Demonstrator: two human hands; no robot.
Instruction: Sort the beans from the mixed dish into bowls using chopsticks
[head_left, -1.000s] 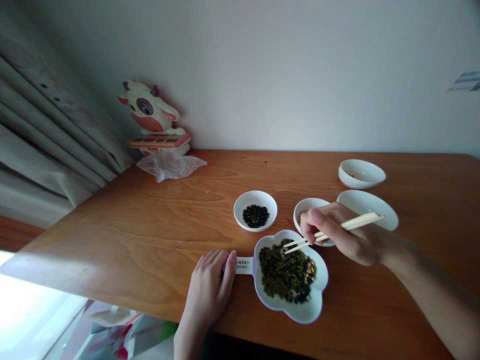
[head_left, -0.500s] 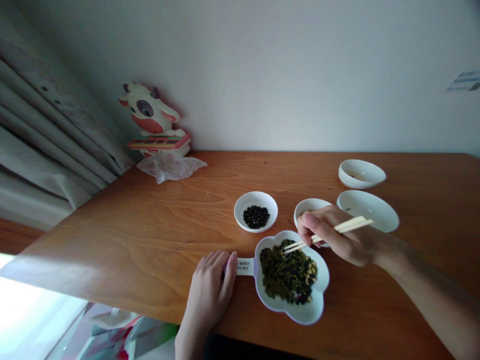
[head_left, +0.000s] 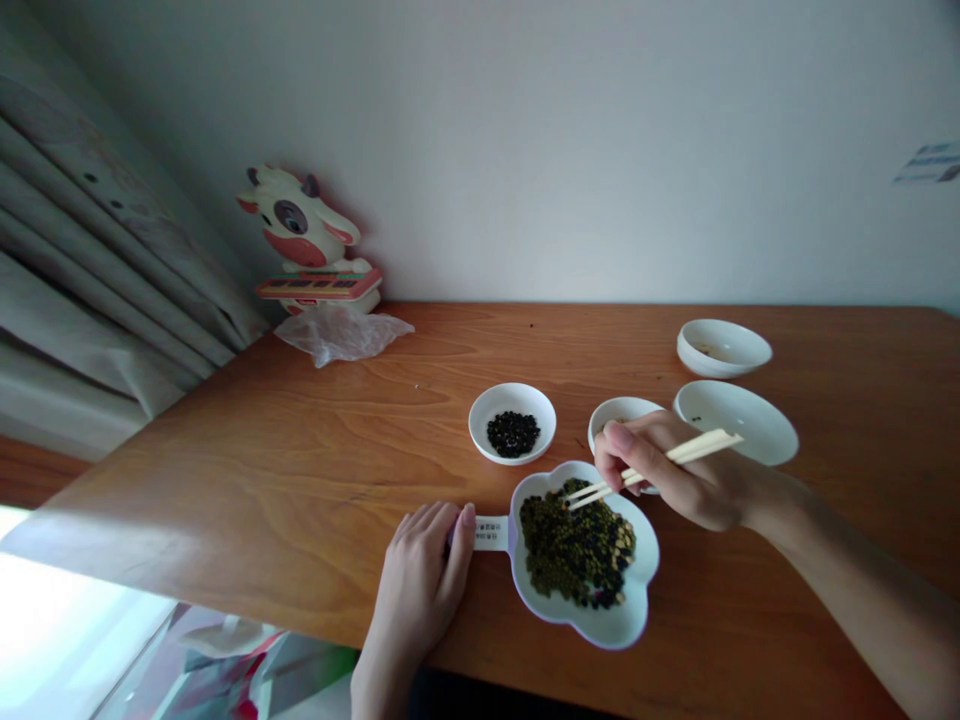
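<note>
My left hand [head_left: 416, 575] holds the white tab handle [head_left: 491, 533] of a white flower-shaped dish [head_left: 600, 628], which is heaped with mixed dark and green beans [head_left: 577, 545]. My right hand [head_left: 679, 472] grips wooden chopsticks [head_left: 701, 448], their tips low over the heap's upper edge. I cannot tell whether the tips hold a bean. Just behind my right hand, a small white bowl [head_left: 622, 408] is partly hidden by my fingers. Left of it, a round white bowl [head_left: 512, 398] holds black beans [head_left: 514, 433].
A shallow white dish [head_left: 739, 420] and a white bowl [head_left: 724, 347] stand at the right on the wooden table [head_left: 262, 480]. A cow figurine [head_left: 304, 235] and a plastic bag [head_left: 341, 335] sit at the far corner by a curtain [head_left: 90, 250].
The chopsticks' upper ends have swung in toward my right hand, which has shifted slightly left. My left hand and the dishes stay in place.
</note>
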